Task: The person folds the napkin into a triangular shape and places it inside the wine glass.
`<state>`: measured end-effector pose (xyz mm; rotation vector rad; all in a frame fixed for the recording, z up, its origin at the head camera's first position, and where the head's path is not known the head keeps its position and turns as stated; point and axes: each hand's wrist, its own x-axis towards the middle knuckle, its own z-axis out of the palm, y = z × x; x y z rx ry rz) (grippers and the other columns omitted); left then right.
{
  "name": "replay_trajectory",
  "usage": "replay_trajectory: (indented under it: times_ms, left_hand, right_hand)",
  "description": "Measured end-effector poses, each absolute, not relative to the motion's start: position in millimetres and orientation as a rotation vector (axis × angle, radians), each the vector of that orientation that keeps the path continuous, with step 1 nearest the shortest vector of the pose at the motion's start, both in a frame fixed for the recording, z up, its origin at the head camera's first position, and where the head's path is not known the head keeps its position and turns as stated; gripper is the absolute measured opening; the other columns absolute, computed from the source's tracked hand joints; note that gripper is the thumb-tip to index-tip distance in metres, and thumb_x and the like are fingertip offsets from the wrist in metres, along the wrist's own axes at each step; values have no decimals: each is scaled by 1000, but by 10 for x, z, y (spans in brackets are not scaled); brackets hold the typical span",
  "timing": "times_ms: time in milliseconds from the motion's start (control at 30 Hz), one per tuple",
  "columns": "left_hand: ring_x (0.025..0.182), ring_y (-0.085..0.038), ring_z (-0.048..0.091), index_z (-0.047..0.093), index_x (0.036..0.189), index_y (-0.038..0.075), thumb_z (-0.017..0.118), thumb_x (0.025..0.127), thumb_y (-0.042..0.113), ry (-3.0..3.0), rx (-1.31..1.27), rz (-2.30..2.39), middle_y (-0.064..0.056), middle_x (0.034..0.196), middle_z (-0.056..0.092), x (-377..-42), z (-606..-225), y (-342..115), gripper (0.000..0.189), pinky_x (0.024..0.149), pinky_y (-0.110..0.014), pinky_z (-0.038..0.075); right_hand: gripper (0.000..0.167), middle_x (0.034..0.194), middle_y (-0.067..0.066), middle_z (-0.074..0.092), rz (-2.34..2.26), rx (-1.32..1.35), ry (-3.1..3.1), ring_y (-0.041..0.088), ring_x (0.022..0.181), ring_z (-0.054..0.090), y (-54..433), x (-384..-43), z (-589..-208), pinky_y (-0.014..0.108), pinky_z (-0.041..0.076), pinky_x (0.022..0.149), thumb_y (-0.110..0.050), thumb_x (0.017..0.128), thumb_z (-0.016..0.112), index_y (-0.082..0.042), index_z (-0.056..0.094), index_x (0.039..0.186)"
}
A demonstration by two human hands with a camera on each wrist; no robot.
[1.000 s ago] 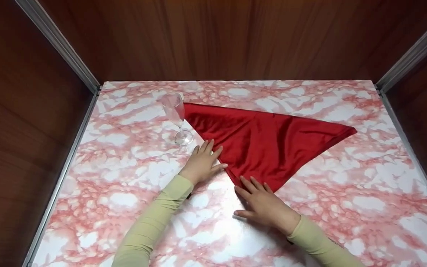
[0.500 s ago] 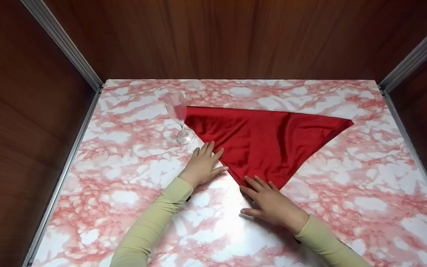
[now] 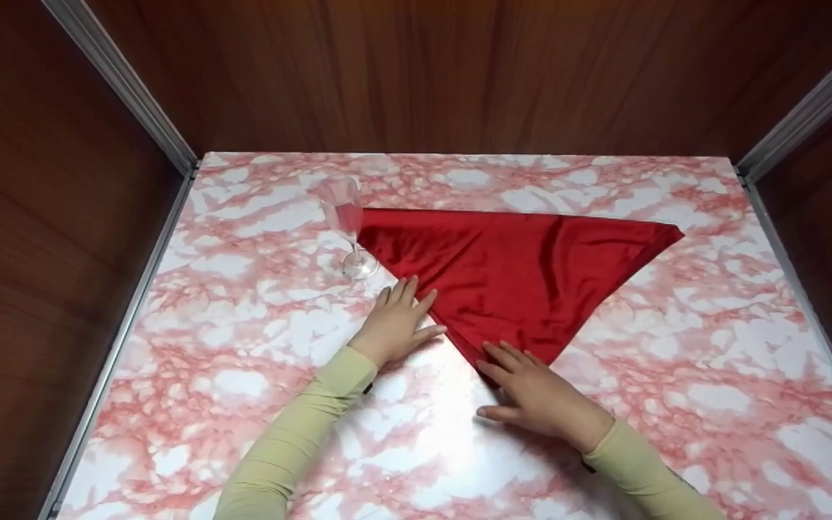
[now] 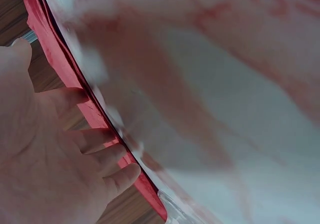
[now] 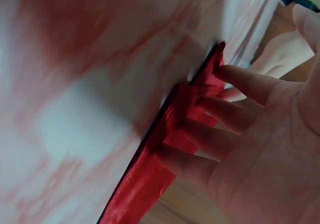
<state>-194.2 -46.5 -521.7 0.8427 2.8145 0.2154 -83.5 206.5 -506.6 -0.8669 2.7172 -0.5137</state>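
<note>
A shiny red cloth (image 3: 510,267), folded into a rough triangle with some wrinkles, lies on the table. My left hand (image 3: 394,325) rests palm down at its left edge, fingers spread and fingertips on the fabric. At the near corner my right hand (image 3: 539,390) touches the cloth with extended fingers, its thumb off to the side over the table. In the left wrist view, the fingertips (image 4: 127,174) lie along the cloth's edge. The right wrist view has straight fingers (image 5: 215,139) pressing on the red fabric (image 5: 145,184).
A clear stemmed glass (image 3: 344,209) stands upright just beyond my left fingertips, its bowl overlapping the cloth's far left corner in the head view. The pink-and-white marbled table (image 3: 243,390) is bounded by dark wood panels (image 3: 430,72) at the back and both sides.
My right hand has slid a little to the right, and the cloth's near corner has shifted right with it. The cloth's right tip sits slightly farther left and back. My left hand has barely moved.
</note>
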Motion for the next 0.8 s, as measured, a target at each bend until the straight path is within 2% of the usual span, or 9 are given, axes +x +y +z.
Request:
replay_trajectory:
  times_ms: [267, 533, 667, 800]
  left_hand:
    - [142, -38, 9, 26, 152, 15, 29, 92, 69, 2816, 777, 208, -23, 155, 15, -2026, -5204, -488, 80, 114, -52, 9]
    - [143, -37, 11, 27, 152, 14, 30, 92, 69, 2837, 731, 191, -24, 154, 17, -2106, -5207, -526, 81, 113, -53, 9]
    - [143, -36, 11, 27, 152, 14, 29, 91, 70, 2841, 711, 194, -23, 154, 18, -2132, -5199, -525, 82, 113, -53, 9]
    - [143, -38, 8, 24, 152, 13, 29, 91, 70, 2852, 676, 219, -25, 154, 15, -2193, -5166, -509, 84, 114, -52, 8]
  right_hand:
    - [79, 151, 15, 32, -546, -920, 2717, 38, 138, 26, 1921, -837, -5069, 53, 27, 108, -62, 88, 54, -6, 43, 143]
    - [78, 151, 16, 31, -632, -973, 2675, 38, 138, 27, 1850, -893, -5086, 51, 30, 107, -61, 89, 53, -5, 43, 143]
    - [72, 150, 18, 32, -779, -968, 2693, 38, 138, 26, 2016, -969, -5056, 52, 31, 106, -51, 89, 61, -5, 44, 143]
    - [71, 151, 22, 28, -877, -747, 2776, 44, 138, 19, 2414, -1151, -4966, 58, 26, 107, -45, 89, 64, -4, 43, 143]
